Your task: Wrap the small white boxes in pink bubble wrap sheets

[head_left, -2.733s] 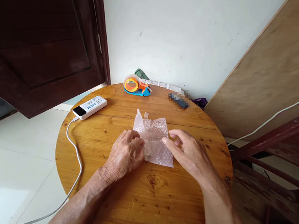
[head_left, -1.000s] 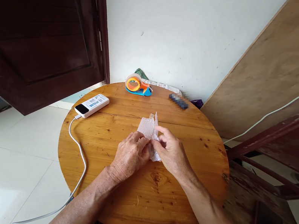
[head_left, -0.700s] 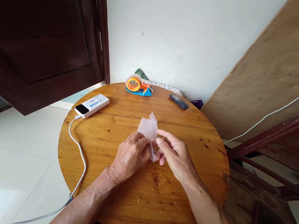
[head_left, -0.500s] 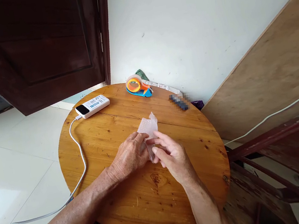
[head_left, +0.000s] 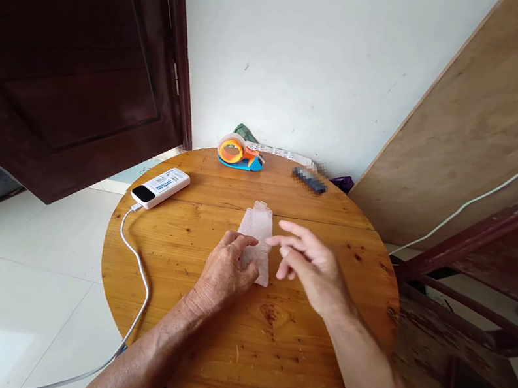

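Observation:
A folded piece of pale, translucent wrap, which looks like bubble wrap (head_left: 260,223), lies on the round wooden table (head_left: 277,363). My left hand (head_left: 226,267) rests against its left edge, thumb and index finger apart, the fingertips touching it; the other fingers are mostly hidden. To the right of the wrap, my right hand (head_left: 313,261) hovers with spread fingers and nothing in them. Its index fingertip is close to the wrap's right edge; whether they touch I cannot tell.
Behind the wrap stands an orange and blue tape dispenser (head_left: 238,153). A white power bank (head_left: 163,188) with a white cable (head_left: 140,260) sits at the back left. A blurred dark object (head_left: 309,179) lies back right. A wall (head_left: 314,46) borders the table's far side.
My right hand has drawn back to the right, off the wrap, and its fingers have spread. The wrap now lies flatter, its upper corner folded down. My left hand has barely moved.

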`<state>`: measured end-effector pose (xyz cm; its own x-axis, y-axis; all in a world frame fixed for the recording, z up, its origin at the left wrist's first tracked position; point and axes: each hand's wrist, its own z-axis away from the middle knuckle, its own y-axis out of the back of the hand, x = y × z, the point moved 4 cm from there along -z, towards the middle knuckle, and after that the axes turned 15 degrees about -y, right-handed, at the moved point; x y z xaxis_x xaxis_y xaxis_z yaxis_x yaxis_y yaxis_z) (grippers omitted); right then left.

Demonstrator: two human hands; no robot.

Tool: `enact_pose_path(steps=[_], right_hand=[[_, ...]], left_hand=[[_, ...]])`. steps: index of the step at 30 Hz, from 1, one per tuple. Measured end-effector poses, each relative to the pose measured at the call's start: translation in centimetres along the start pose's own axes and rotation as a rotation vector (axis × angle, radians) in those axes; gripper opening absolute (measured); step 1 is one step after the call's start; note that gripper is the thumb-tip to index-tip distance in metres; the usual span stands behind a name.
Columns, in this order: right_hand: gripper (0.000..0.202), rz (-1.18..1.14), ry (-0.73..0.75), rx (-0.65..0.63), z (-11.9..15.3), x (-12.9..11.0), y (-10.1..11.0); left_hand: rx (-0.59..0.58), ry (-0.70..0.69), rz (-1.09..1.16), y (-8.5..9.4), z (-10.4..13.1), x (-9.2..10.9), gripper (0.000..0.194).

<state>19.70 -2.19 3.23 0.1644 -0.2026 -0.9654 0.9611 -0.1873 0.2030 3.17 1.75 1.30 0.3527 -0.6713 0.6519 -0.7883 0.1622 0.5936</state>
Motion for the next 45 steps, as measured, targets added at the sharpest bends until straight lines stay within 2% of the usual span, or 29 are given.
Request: enact_pose_path(steps=[3,7,9,13,15,18,21,23,26,31,37,42,45], right_hand=[[0.047,-0.034,-0.078,0.134,-1.3,-0.1,2.1],[0.049,0.031,-0.319,0.084,-3.7,0.6,2.3],[0.045,0.05,-0.345,0.026,-4.8,0.8,1.3],[0.037,0.051,-0.278,-0.078,-6.5,0.8,-1.1],[0.038,-0.015,-0.248,-0.058,-7.1,1.0,-1.7],[0.039,-0.078,-0.182,-0.015,-7.5,1.6,-1.9],[0.029,0.012,-0.087,0.029,-7.5,2.0,-2.0],[0.023,0.073,-0.038,0.061,-7.3,1.9,-2.1],[0.022,0.068,-0.019,0.05,-6.9,1.7,-2.4],[0.026,-0.067,-0.031,-0.067,-6.6,1.5,-2.7],[0.024,-0.022,0.042,-0.013,-6.5,1.6,-2.2],[0.025,0.008,0.038,-0.044,-6.3,1.5,-2.4],[0.024,0.021,0.051,0.0,-6.1,1.2,-2.3]], left_hand=[[-0.003,-0.008,-0.003,-0.1,0.0,0.0,0.042],[0.008,-0.001,-0.025,-0.2,0.0,0.0,0.039],[-0.005,0.001,-0.033,-0.3,0.0,0.0,0.039],[-0.043,0.012,-0.063,-0.4,0.0,0.2,0.043],[-0.062,-0.005,-0.115,-0.3,0.0,0.4,0.047],[-0.091,-0.114,-0.218,-0.1,0.1,1.1,0.05],[-0.122,-0.214,-0.264,-0.1,0.1,1.4,0.044],[-0.128,-0.232,-0.249,-0.2,0.1,1.5,0.039],[-0.123,-0.203,-0.21,-0.2,0.0,1.4,0.039],[-0.128,-0.166,-0.173,-0.3,-0.1,1.2,0.038],[-0.097,-0.142,-0.1,-0.4,0.0,0.7,0.037],[-0.094,-0.12,-0.08,-0.5,0.1,0.5,0.036],[-0.094,-0.102,-0.065,-0.5,0.1,0.5,0.035]])
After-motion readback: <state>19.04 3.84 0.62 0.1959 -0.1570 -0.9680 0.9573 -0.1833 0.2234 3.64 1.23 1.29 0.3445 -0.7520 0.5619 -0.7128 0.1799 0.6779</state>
